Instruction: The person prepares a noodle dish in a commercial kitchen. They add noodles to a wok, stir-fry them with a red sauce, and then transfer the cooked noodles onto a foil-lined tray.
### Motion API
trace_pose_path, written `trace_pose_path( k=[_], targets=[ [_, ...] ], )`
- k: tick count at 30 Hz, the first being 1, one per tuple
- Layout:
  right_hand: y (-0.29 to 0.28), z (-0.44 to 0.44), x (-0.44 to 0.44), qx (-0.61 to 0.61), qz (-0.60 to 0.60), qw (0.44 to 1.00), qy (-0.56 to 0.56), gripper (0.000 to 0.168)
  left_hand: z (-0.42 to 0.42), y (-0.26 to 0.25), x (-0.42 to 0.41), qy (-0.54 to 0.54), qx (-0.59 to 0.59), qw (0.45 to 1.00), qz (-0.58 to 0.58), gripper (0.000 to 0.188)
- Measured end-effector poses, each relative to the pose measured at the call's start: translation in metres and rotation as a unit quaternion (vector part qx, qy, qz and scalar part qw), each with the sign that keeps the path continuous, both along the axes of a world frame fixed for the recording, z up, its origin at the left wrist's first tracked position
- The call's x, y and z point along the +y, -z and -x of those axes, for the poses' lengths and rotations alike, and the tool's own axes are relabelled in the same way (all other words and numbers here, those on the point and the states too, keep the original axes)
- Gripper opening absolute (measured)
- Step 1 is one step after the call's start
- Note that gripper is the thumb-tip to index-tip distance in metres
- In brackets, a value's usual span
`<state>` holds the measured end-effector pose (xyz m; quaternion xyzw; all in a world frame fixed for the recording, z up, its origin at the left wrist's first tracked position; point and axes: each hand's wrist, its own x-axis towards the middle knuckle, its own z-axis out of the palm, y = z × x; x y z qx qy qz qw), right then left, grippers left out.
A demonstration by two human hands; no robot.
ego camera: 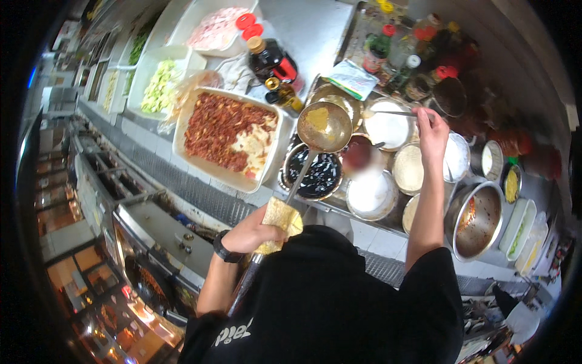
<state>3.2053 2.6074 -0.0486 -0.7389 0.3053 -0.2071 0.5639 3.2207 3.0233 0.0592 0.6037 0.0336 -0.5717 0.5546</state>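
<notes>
My left hand point(254, 230) grips the handle of a metal ladle together with a yellow cloth point(283, 218). The ladle's bowl point(324, 126) holds some yellowish powder and hangs over metal bowls, beside one of dark liquid point(313, 175). My right hand point(429, 122) holds the handle of a thin metal spoon point(395, 113), which reaches over a bowl of white powder point(388, 127). Nearer to me stand another bowl of white powder point(372, 195) and one of cream-coloured powder point(408, 168). A red-brown content shows, blurred, in a bowl between them.
A white tub of chopped red-brown food point(218, 132) stands at the left, with dark sauce bottles point(273, 61) behind it. Several bottles stand on a tray point(348, 36) at the back right. A large steel bowl point(475, 220) sits at the right. Tubs of cut vegetables point(159, 86) and pale pink meat point(218, 27) are farther left.
</notes>
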Motion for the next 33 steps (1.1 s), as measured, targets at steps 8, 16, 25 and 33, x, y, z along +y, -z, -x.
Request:
trace_pose_path(
  k=[8,16,25,33],
  targets=[
    [0.052,0.066,0.015,0.075,0.036,0.993,0.085,0.023,-0.020,0.001,-0.039,0.058,-0.066,0.996,-0.003,0.042],
    [0.023,0.079,0.012,-0.144,-0.200,0.938,0.245,0.023,-0.053,0.024,-0.065,0.227,-0.316,0.919,-0.058,0.052],
    [0.000,0.149,0.052,0.093,0.346,0.894,0.269,0.016,-0.058,0.043,-0.112,0.229,-0.010,0.962,0.149,0.045],
    [0.072,0.205,0.046,0.054,-0.029,0.858,0.510,0.023,-0.052,0.016,-0.139,0.457,-0.379,0.804,-0.022,0.050]
  ],
)
